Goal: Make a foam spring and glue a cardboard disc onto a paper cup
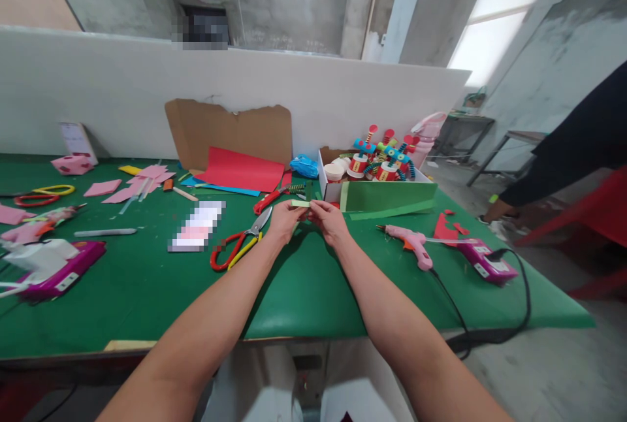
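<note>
Both my hands meet over the middle of the green table [147,291]. My left hand [284,221] and my right hand [329,221] each pinch an end of a small green paper strip [300,204] held between them. Red and yellow scissors [240,242] lie just left of my left hand. A white box [343,190] with a green paper sheet [389,194] against its front stands right behind my right hand, filled with colourful paper-cup figures [385,161].
A pink glue gun [414,244] with a black cable lies to the right, beside a magenta power strip [487,262]. Red paper [242,170] and a cardboard piece [230,125] lean at the back wall. Pink paper scraps [132,187] and another power strip [59,268] lie left. Another person's dark sleeve [563,154] reaches in at the right.
</note>
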Tool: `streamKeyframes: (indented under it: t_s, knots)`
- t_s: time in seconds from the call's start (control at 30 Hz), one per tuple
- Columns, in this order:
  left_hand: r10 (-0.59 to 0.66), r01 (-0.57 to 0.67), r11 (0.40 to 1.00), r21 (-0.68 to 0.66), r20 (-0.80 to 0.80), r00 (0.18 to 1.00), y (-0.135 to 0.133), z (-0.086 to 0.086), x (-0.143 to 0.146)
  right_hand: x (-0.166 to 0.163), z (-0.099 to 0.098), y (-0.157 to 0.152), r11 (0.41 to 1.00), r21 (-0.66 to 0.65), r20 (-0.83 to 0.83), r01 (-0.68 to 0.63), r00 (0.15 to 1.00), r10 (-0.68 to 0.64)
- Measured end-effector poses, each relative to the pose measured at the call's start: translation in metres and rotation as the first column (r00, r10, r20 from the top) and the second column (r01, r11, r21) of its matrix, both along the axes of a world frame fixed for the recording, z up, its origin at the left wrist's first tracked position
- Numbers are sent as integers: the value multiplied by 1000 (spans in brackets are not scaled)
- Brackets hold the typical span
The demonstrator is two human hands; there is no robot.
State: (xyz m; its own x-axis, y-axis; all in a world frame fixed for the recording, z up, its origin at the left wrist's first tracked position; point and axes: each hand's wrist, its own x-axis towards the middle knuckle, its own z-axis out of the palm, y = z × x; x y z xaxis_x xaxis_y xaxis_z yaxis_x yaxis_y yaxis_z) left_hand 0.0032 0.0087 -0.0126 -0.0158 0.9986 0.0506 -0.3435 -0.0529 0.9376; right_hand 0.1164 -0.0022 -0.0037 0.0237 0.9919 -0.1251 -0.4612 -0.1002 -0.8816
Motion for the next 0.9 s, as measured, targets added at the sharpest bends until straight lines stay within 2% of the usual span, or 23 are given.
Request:
streamKeyframes:
  t_s: [0.3, 0.5, 0.6, 0.8, 0.9]
  knots:
    - [8, -6, 1000, 14, -161, 987, -3, 6, -4, 4, 2, 0, 995, -41, -26, -87, 996, 86]
    - [86, -58, 993, 103, -299, 950, -4, 5, -5, 7, 1, 0, 989, -82, -22, -125, 992, 123]
    - [86, -59, 993, 99, -298, 951, -3, 4, -5, 5, 0, 1, 993, -85, -9, -86, 996, 86]
    - [-58, 68, 996, 56, -157, 986, -5, 1, 0, 3, -3, 5, 998, 16, 27, 67, 997, -67]
    - [-65, 73, 996, 53, -143, 988, -7, 1, 3, 1, -3, 5, 992, 58, 59, 110, 992, -113]
